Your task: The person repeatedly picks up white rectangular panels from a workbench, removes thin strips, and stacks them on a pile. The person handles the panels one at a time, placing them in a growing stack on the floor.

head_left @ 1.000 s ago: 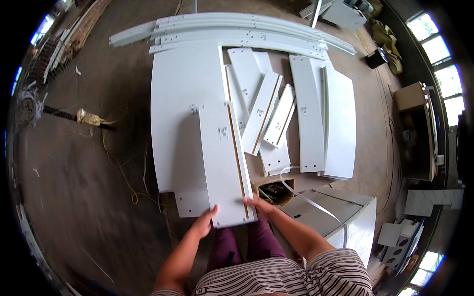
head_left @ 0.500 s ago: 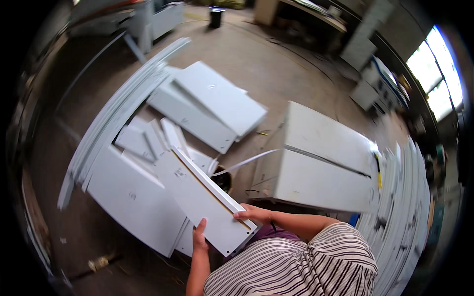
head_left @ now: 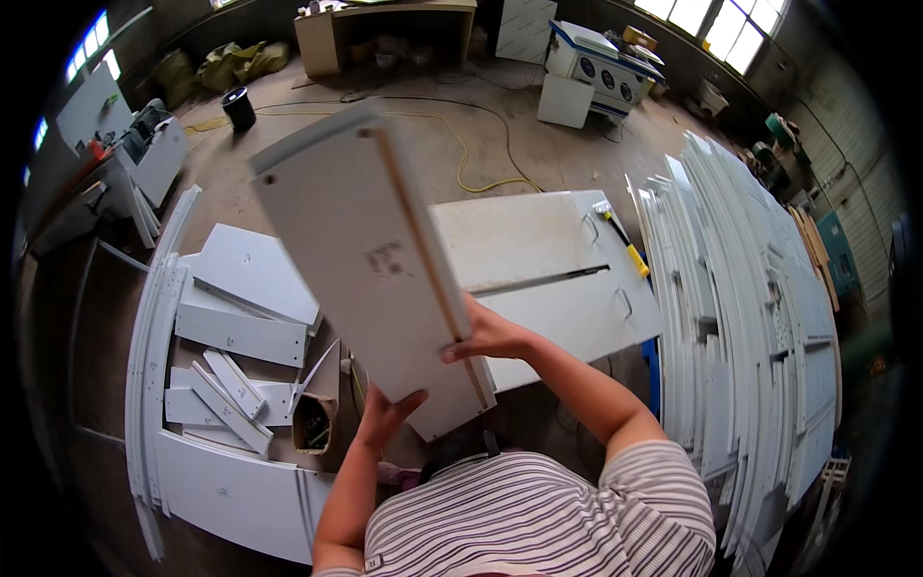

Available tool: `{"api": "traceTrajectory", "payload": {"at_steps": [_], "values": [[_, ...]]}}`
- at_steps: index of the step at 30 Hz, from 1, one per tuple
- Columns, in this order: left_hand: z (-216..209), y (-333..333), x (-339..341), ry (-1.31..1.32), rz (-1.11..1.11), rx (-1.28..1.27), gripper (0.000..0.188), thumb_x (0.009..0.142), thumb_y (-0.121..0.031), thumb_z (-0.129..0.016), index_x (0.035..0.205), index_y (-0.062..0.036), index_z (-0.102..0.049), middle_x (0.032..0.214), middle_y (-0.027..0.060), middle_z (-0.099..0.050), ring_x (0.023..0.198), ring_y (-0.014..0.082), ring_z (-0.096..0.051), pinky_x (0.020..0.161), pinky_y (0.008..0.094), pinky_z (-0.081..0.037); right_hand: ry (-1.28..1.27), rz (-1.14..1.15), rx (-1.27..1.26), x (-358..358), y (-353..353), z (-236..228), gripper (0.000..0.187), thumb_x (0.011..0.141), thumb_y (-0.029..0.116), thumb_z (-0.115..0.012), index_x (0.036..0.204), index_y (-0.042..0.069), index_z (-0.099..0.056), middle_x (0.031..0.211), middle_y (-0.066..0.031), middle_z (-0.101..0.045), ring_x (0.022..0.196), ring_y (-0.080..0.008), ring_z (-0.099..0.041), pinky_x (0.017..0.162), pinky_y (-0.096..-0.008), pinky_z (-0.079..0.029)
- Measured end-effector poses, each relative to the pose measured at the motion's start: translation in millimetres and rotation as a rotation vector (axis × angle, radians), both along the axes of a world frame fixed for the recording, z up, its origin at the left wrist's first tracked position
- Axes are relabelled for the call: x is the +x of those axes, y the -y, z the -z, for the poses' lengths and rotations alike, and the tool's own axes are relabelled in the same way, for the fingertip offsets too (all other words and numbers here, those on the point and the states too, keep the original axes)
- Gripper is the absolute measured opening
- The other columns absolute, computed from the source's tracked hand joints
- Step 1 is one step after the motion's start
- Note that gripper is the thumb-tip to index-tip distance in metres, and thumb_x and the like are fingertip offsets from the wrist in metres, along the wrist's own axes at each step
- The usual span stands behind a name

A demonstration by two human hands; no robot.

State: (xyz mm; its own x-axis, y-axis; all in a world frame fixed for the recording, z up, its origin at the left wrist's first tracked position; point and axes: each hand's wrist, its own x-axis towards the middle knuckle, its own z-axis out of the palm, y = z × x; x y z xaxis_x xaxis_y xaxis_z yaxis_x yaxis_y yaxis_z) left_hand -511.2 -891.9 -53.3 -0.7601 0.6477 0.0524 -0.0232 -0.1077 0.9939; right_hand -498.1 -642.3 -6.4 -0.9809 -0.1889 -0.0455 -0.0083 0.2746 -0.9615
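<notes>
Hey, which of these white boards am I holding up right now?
The long white board with a brown stripe near its right edge: your left hand and right hand hold its lower part, while the boards at left lie untouched.

Bare L hand [head_left: 385,413] is low, just L of ctr, curled in a grip w/ thumb [head_left: 415,397] pointing R, fingers mostly hidden; bare L forearm [head_left: 351,486] runs near-vert. up to it. Bare R hand [head_left: 490,332] grips a bit higher, thumb [head_left: 454,352] pointing L, fingertips hidden; bare R forearm [head_left: 572,380] slants down-R to bent elbow [head_left: 627,421].
</notes>
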Motion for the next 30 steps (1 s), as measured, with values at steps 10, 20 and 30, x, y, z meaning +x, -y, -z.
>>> {"api": "traceTrajectory", "payload": {"at_steps": [10, 20, 30], "values": [[68, -163, -16, -0.049, 0.228, -0.311, 0.043, 0.072, -0.01, -0.076, 0.112, -0.0017, -0.059, 0.108, 0.0115, -0.062, 0.1, 0.0235, -0.057, 0.086, 0.036, -0.047, 0.142, 0.179, 0.035, 74, -154, 55, 0.091, 0.059, 0.016, -0.086, 0.136, 0.008, -0.038, 0.134, -0.0124, -0.043, 0.125, -0.0279, -0.041, 0.104, -0.0385, -0.036], [32, -182, -22, 0.084, 0.371, -0.183, 0.049, 0.073, -0.017, -0.079, 0.115, -0.002, -0.058, 0.108, 0.0091, -0.063, 0.099, 0.0204, -0.058, 0.084, 0.0344, -0.048, 0.286, 0.119, -0.099, 83, -180, 58, 0.095, 0.06, 0.019, -0.084, 0.139, 0.006, -0.033, 0.14, -0.015, -0.036, 0.131, -0.0278, -0.033, 0.109, -0.0378, -0.028], [16, -232, -41, -0.008, 0.133, 0.071, 0.036, 0.072, -0.008, -0.076, 0.103, 0.0016, -0.06, 0.095, 0.0063, -0.063, 0.089, 0.0176, -0.059, 0.079, 0.0317, -0.048, 0.089, 0.326, -0.264, 58, -189, 96, 0.094, 0.076, 0.034, -0.07, 0.143, 0.003, -0.012, 0.143, -0.0176, -0.025, 0.135, -0.0283, -0.021, 0.11, -0.037, -0.021]]}}
